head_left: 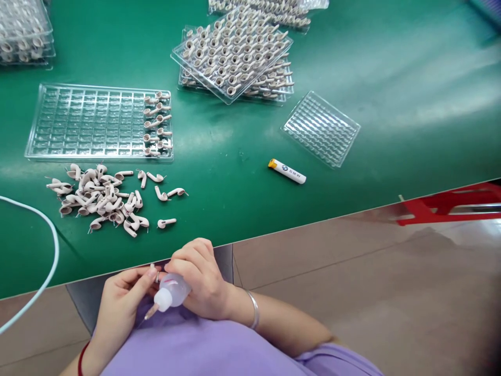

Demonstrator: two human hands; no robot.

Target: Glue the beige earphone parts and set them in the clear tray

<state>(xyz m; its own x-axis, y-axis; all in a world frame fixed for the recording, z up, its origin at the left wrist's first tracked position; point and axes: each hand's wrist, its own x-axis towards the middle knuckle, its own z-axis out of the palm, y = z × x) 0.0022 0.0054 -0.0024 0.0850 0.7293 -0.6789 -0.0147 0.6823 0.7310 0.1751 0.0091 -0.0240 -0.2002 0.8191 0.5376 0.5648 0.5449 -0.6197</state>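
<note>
My left hand (124, 296) is pinched, thumb against fingers, on a small whitish piece that looks like an earbud shell (152, 267); most of it is hidden by the fingers. My right hand (201, 279) is wrapped round a translucent squeeze bottle (176, 289) with a white cap and a needle tip. The bottle is tilted, its needle pointing down to the left, beside the left hand and apart from the shell. Both hands are close to my body at the green table's front edge. Just beyond them lies a loose pile of earbud shells (104, 196), with several strays on its right.
Behind the pile is a clear plastic tray (90, 122), shells filling only its right end. Stacked full trays (235, 52) stand at the back. A small clear tray (323, 128) and white lighter (287, 171) lie right. A pale cable (55, 245) curves at left.
</note>
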